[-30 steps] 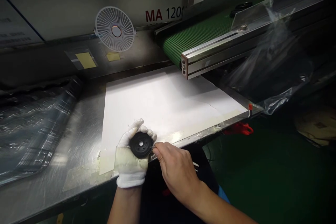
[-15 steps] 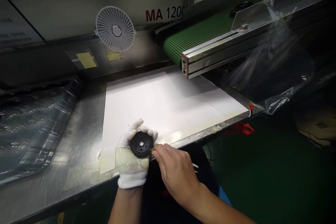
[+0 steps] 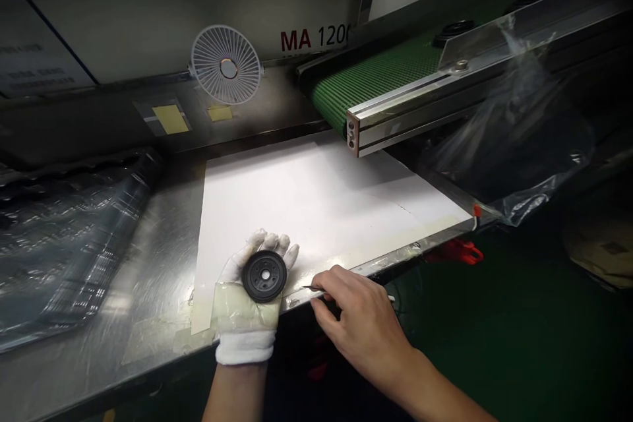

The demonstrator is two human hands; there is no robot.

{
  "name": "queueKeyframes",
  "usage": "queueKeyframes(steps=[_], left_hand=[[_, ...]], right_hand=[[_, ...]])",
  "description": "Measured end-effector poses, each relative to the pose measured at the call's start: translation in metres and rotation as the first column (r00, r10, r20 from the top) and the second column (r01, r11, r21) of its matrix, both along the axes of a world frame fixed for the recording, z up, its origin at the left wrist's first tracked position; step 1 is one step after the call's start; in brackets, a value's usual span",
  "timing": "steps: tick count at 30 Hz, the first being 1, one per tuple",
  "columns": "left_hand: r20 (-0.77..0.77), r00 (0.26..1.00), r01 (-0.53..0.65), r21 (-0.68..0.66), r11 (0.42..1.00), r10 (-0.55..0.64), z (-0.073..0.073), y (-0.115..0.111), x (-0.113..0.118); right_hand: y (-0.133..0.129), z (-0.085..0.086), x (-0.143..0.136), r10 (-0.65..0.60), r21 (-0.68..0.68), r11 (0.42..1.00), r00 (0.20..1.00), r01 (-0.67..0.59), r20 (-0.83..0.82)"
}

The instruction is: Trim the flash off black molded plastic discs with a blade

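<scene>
A black wheel-like disc point(image 3: 264, 276) with a centre hole and smaller holes around it rests face up on the palm of my left hand point(image 3: 244, 306). That hand wears a white glove with tape around its lower part, and its fingers support the disc from behind. My bare right hand point(image 3: 359, 310) is closed on a thin, dark, pointed tool point(image 3: 311, 287), just right of the disc and apart from it. Only the tool's tip shows; the fingers hide the remainder. Both hands are at the front edge of the metal table point(image 3: 168, 211), by a white sheet point(image 3: 277, 191).
A green conveyor belt point(image 3: 380, 72) slopes down over the sheet from the right, with several black round parts point(image 3: 453, 31) on it. A small fan point(image 3: 226, 66) stands at the back. Clear plastic trays point(image 3: 64, 244) lie left; a clear plastic bag point(image 3: 519, 138) hangs right.
My right hand has drawn back to the right with the tool, away from the disc's edge. My left fingers have straightened somewhat, and the disc faces up more squarely. The view has shifted slightly.
</scene>
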State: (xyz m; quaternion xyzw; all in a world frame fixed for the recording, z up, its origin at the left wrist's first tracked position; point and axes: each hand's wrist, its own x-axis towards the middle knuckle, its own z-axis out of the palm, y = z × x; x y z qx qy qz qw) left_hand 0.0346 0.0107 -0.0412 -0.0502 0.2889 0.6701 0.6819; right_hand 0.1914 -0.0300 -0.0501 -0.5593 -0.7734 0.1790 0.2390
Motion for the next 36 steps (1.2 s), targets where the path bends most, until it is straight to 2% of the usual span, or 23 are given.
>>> queueKeyframes(steps=[4,8,11,15,18,21,24,27,29,33,36], left_hand=[[0.012,1.000,0.027,-0.003,1.000,-0.027,0.002,-0.001,0.000],[-0.058,0.995,0.078,-0.022,0.997,-0.079,0.005,-0.006,0.004],[-0.136,0.984,0.111,-0.055,0.992,-0.117,0.005,-0.012,0.009],[-0.160,0.981,0.105,-0.028,0.994,-0.108,0.001,-0.016,0.012],[-0.112,0.979,0.166,-0.031,0.986,-0.169,-0.002,-0.016,0.009],[-0.040,0.966,0.253,-0.011,0.967,-0.254,-0.003,-0.017,0.003],[-0.012,0.942,0.334,0.115,0.936,-0.335,-0.005,-0.022,-0.004],[-0.068,0.912,0.409,0.246,0.879,-0.405,-0.008,-0.028,-0.010],[-0.098,0.896,0.442,0.272,0.855,-0.433,-0.010,-0.030,-0.013],[-0.114,0.880,0.474,0.269,0.838,-0.461,-0.009,-0.030,-0.014],[-0.131,0.878,0.479,0.261,0.838,-0.461,-0.007,-0.032,-0.012]], right_hand=[[0.002,0.002,0.009,-0.016,-0.008,1.000,0.999,0.016,-0.051],[0.011,0.010,0.009,-0.064,-0.093,0.995,0.961,0.040,-0.270],[0.022,0.017,0.002,-0.048,-0.126,0.992,0.918,-0.002,-0.393],[0.030,0.022,-0.008,0.000,-0.128,0.991,0.948,-0.043,-0.319],[0.032,0.022,-0.009,-0.028,-0.130,0.991,0.954,-0.012,-0.297],[0.033,0.020,0.001,-0.088,-0.104,0.993,0.926,0.054,-0.368],[0.033,0.021,0.020,-0.107,-0.130,0.989,0.928,0.064,-0.357],[0.030,0.029,0.038,-0.067,-0.166,0.986,0.966,0.026,-0.250],[0.027,0.038,0.044,-0.002,-0.167,0.986,0.980,-0.032,-0.198],[0.029,0.051,0.037,0.203,-0.126,0.968,0.971,-0.219,-0.125],[0.033,0.052,0.025,0.276,-0.074,0.956,0.957,-0.282,-0.083]])
